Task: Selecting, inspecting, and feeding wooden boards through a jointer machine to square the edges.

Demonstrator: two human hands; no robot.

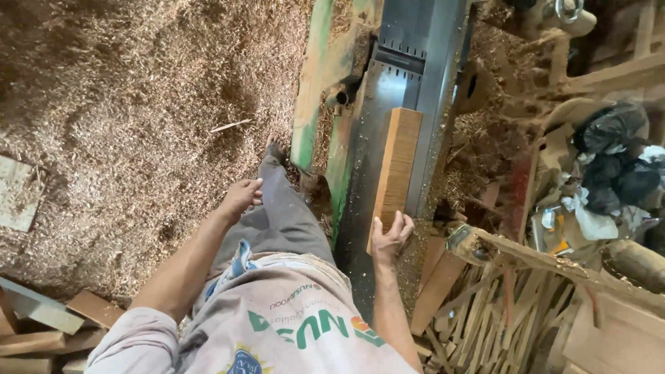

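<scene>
A wood block [395, 163] is laid flat on the steel machine table [377, 97]; sawdust [138, 104] is spread over the floor.

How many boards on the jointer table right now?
1: an orange-brown wooden board lies lengthwise on the steel jointer table, its near end under the right hand. Left hand is off it.

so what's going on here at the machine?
A person stands at a green woodworking machine with a long steel table. Their right hand holds the near end of a short wooden board lying flat on that table against the fence. The left hand hangs free by the thigh, holding nothing. Wood shavings cover the floor on the left; offcut strips are piled on the right.
</scene>
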